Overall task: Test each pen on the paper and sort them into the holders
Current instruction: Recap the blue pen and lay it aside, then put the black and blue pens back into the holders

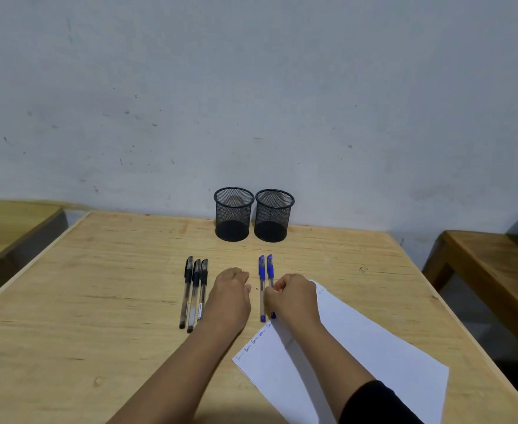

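Blue pens (262, 289) under the right hand's (294, 296) curled fingers, grip unclear; left hand (230, 293) fisted, empty; holders (234, 214) wait at twelve o'clock, sorting next.

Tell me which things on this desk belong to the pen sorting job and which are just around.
Job:
- three black pens
- two blue pens
- paper with blue scribbles
- left mesh holder and right mesh holder, no pens in them
- right hand at the blue pens

Around:
- side tables, left and right
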Motion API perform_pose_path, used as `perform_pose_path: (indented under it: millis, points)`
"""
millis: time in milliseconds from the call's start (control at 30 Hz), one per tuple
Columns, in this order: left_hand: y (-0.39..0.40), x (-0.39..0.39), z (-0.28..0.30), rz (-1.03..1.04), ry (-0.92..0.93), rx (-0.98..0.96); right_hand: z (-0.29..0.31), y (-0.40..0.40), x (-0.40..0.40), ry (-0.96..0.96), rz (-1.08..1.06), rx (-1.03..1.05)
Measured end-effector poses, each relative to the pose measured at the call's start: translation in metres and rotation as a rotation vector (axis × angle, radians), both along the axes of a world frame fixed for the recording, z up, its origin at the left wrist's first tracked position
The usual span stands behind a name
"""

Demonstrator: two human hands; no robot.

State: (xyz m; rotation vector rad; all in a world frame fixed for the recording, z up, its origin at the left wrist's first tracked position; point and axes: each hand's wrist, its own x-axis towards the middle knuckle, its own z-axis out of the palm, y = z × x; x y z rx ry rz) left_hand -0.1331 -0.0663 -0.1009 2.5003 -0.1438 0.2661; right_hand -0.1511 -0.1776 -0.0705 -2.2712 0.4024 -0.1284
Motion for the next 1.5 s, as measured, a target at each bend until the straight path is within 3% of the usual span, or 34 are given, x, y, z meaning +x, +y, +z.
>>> perform_pose_path:
  millis: [267, 433, 533, 967, 1500]
  points:
    - [0.033, -0.008, 0.025, 0.22, -0.211, -0.285, 0.001, 0.008, 0.004, -0.15, 0.058, -0.093]
    - [0.05, -0.001, 0.012, 0.346, 0.031, -0.224, -0.007, 0.019, 0.018, -0.15, 0.049, -0.08]
    - [0.05, 0.002, 0.006, 0.336, 0.09, -0.162, -0.014, 0.023, 0.025, -0.129, 0.038, -0.092]
    - [0.052, 0.014, -0.001, 0.22, -0.029, -0.066, -0.02, 0.027, 0.035, -0.159, 0.033, -0.185]
    - [0.049, 0.014, 0.011, 0.144, -0.059, -0.128, -0.019, 0.019, 0.037, -0.187, 0.118, -0.097]
